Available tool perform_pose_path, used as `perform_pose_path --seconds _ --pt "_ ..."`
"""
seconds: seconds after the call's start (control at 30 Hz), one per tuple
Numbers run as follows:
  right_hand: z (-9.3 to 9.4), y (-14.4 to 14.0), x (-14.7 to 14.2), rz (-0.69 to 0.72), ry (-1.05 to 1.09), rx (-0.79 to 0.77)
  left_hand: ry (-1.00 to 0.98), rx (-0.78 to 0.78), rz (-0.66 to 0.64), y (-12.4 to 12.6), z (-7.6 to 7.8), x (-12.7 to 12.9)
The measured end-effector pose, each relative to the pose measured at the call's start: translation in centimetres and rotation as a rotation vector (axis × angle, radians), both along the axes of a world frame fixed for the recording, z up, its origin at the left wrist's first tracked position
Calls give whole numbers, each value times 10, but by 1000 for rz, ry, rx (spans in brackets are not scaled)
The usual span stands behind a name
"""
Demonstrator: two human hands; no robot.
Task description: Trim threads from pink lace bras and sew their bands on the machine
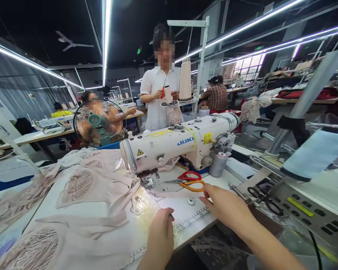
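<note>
My left hand (161, 231) is closed near the front edge of the sewing table. A small dark bit shows at its fingertips, too little to name. On the right, my right hand (227, 205) pinches the end of a pale fabric strip (180, 194), which runs left toward the needle area of a white JUKI sewing machine (169, 144). Scissors (190, 182) with one red and one orange handle lie on the machine bed, the orange loop right by my right fingertips. Beige garment pieces with lacy panels (101, 183) spread to the left of the needle.
A grey thread spool (218, 165) stands by the machine's right end. Black-handled scissors (266, 200) lie on equipment at the right. Across the machine stands a person in white (157, 84), holding red-handled scissors near thread cones. A fan (100, 122) stands behind left.
</note>
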State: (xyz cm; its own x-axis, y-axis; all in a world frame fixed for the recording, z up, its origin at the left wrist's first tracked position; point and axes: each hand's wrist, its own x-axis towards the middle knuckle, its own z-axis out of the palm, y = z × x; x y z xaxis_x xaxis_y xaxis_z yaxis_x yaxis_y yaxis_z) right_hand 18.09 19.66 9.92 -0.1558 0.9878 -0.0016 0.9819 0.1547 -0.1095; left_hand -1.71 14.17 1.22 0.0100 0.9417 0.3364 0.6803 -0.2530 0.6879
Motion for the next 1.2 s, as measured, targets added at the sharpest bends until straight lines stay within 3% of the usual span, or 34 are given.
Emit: perform_pose_path --seconds 0.17,0.37,0.8,0.97,1.1,1.2 --pt "-14 9 -8 65 -23 -32 -49 -44 -11 2 -6 2" --pt "-31 22 -15 83 7 -77 -93 -78 -36 0 -4 2" --pt "-33 19 -14 138 93 -142 -66 -48 -66 0 -10 3" --pt "-38 17 -11 142 244 -126 -99 -84 -71 0 -11 1" --pt "-34 -2 -2 308 507 -112 -165 -46 -114 1 -5 0" --pt "-23 -26 3 473 639 -232 -209 -41 -139 1 4 -1"
